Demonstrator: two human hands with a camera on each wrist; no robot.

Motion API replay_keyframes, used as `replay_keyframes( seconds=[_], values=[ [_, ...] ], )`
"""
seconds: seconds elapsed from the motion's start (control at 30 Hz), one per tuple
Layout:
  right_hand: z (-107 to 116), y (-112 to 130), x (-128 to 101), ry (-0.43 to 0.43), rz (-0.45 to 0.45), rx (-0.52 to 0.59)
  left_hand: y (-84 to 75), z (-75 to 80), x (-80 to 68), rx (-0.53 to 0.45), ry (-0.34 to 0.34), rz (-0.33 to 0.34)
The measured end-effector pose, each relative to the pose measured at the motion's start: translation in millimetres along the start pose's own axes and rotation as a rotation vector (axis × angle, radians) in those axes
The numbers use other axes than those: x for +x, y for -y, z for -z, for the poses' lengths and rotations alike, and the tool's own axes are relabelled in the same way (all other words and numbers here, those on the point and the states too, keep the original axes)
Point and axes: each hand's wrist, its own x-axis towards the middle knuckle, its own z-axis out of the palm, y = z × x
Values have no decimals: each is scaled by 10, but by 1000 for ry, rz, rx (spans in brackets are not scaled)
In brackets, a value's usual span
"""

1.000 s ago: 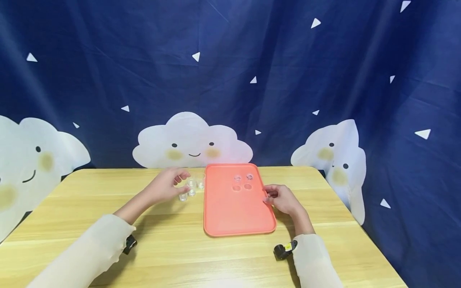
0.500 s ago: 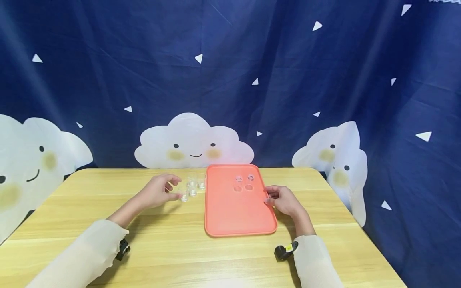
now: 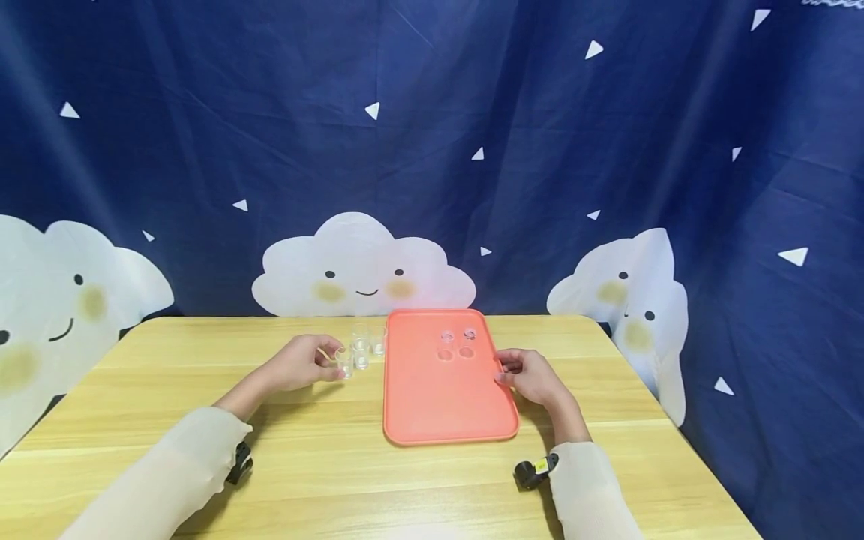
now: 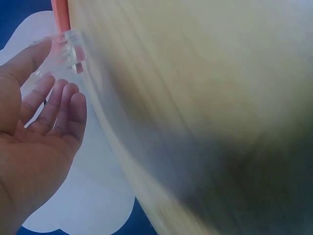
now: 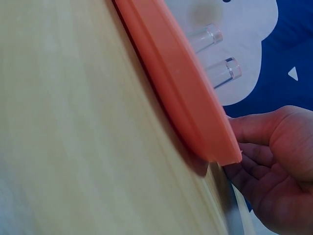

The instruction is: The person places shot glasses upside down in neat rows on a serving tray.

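Note:
My left hand (image 3: pixel 297 365) has its thumb and index finger around the sides of a small clear shot glass (image 3: pixel 346 364), which stands upright on the table left of the tray. In the left wrist view, the thumb and fingertips of the left hand (image 4: pixel 46 127) reach that glass, the other fingers loosely bent. My right hand (image 3: pixel 533 375) holds the right rim of the coral tray (image 3: pixel 448 405); in the right wrist view its thumb (image 5: pixel 254 128) lies at the rim. Two clear shot glasses (image 5: pixel 227 72) stand upside down on the tray's far half.
Several more clear shot glasses (image 3: pixel 361 354) stand close behind the held one, beside the tray's left edge. The wooden table (image 3: pixel 324 465) ends at a dark blue curtain (image 3: pixel 432 150) with clouds and triangles. Black wrist cameras (image 3: pixel 529 474) sit at both cuffs.
The left hand first drew back left from the glasses, then came right again, its thumb and index finger closing around the nearest glass. The right hand stays on the tray.

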Motion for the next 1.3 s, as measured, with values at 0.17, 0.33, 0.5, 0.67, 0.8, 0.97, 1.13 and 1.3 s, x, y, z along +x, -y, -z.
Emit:
replay_keyframes(
  seconds=[0.17, 0.33, 0.5, 0.67, 0.8, 0.97, 1.13, 1.3],
  values=[
    [0, 0, -2, 1, -10, 2, -15, -25, 54, 6, 18, -7],
    [-5, 0, -5, 1, -14, 10, -18, -54, 95, -15, 32, -5],
    [-5, -4, -9, 1, -15, 20, -2, -91, 119, -50, 54, -19],
    [-6, -3, 0, 1, -17, 25, 15, -129, 129, -77, 75, -19],
    [0, 6, -4, 3, -11, 18, 5, -129, 127, -82, 86, -9],
    [5, 0, -8, 5, -4, 9, -16, -109, 118, -77, 94, 8],
    [-2, -7, -7, 6, -1, 9, -20, -54, 108, -54, 64, 41],
    [2, -6, 0, -4, -1, 18, -22, 45, 107, -46, 20, 4]
  ],
)
